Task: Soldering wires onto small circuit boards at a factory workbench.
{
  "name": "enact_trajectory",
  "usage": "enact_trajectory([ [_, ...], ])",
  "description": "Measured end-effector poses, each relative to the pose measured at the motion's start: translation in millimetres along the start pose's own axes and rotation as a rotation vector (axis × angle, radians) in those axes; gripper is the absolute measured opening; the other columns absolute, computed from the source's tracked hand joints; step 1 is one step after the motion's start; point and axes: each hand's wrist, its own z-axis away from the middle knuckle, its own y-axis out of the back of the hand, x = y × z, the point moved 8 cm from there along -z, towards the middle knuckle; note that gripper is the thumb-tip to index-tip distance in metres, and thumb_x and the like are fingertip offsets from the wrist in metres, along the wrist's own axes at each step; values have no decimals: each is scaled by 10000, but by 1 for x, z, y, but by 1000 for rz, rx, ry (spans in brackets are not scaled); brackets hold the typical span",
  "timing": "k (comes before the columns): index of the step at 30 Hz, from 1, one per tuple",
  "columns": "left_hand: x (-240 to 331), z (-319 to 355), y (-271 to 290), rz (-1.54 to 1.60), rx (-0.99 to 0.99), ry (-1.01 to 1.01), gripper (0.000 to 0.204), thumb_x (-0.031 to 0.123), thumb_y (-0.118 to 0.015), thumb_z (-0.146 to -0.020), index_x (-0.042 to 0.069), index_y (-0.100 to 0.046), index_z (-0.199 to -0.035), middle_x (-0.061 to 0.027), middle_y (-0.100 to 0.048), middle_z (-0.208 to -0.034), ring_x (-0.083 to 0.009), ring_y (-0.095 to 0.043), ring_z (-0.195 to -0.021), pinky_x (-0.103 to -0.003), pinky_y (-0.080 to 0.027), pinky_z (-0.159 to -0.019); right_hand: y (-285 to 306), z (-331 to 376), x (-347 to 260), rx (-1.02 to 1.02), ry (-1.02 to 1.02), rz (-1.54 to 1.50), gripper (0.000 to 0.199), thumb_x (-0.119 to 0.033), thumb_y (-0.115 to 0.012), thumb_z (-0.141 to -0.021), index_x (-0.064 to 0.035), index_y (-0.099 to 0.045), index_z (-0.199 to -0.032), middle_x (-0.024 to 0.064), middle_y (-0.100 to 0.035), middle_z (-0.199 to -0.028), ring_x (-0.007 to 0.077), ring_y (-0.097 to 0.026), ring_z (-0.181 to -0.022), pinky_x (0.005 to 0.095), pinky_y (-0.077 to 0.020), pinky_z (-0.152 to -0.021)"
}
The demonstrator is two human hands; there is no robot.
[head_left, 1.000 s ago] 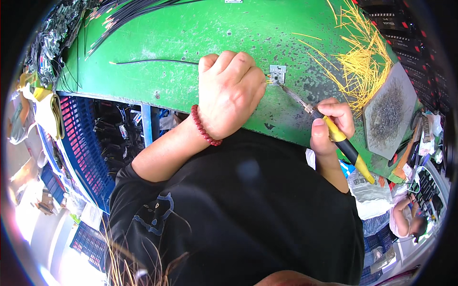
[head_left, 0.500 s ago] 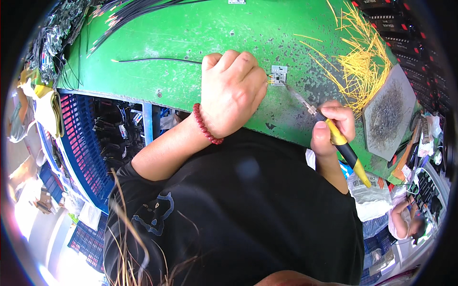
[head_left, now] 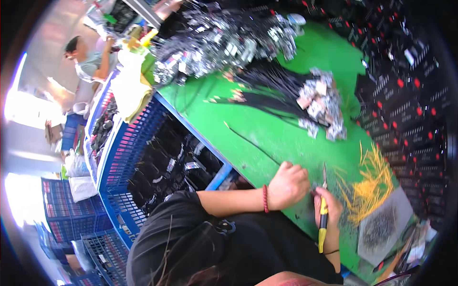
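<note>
My left hand (head_left: 289, 187), with a red bead bracelet at the wrist, is closed in a fist over the green bench (head_left: 210, 112). From under it a thin black wire (head_left: 252, 145) runs out to the far left, its bare tip lying free. To the right, my right hand (head_left: 330, 208) grips a yellow-and-black soldering iron (head_left: 324, 220) like a pen. The iron's metal tip points away from me. Between the hands the small circuit board cannot be made out; fingers and blur hide it.
Yellow solder sticks (head_left: 369, 183) lie in a pile at the right, by a grey hexagonal pad (head_left: 387, 226). Bundled black wires with small boards (head_left: 320, 102) lie farther off. Black cases (head_left: 405, 114) fill the far right. A blue crate (head_left: 126, 167) stands left; a person (head_left: 90, 64) sits beyond.
The view has swung left, bringing the wire bundles and the left crate more into sight. The iron's tip, on the circuit board before, now points away from me. Both hands keep their grips.
</note>
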Motion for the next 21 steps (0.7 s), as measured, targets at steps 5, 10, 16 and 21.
enact_trajectory([
  [5, -33, -20, 42, 37, 7, -21, 120, 148, -717, -689, 117, -619, -750, -38, -586, -822, -216, -577, -762, -364, -405, -678, 17, 22, 27, 188, -127, -152, 234, -109, -596, -914, 8, -557, -1112, 152, -707, -814, 165, -661, -642, 262, -508, -593],
  [10, -144, -74, 178, -630, 330, 15, 107, 152, -690, -696, 102, -638, -774, -46, -584, -839, -246, -562, -871, -369, -477, -666, 14, 23, 43, 265, -274, -341, 261, -182, -573, -942, -6, -530, -1130, 105, -692, -751, 57, -450, -489, 207, -372, -481],
  [16, -190, -79, 232, -571, 261, 354, 255, 197, -743, -728, 86, -662, -942, -85, -625, -967, -230, -622, -896, -374, -497, -783, 15, 20, 43, 271, -277, -318, 272, -197, -577, -941, 4, -529, -1118, 91, -686, -722, 50, -440, -487, 206, -364, -474],
  [21, -182, -75, 265, -422, 385, 471, 140, 207, -673, -800, 70, -691, -774, -98, -665, -759, -240, -661, -720, -353, -522, -634, 15, 20, 48, 292, -277, -338, 267, -184, -577, -937, 3, -527, -1121, 93, -678, -703, 46, -439, -478, 203, -359, -468],
])
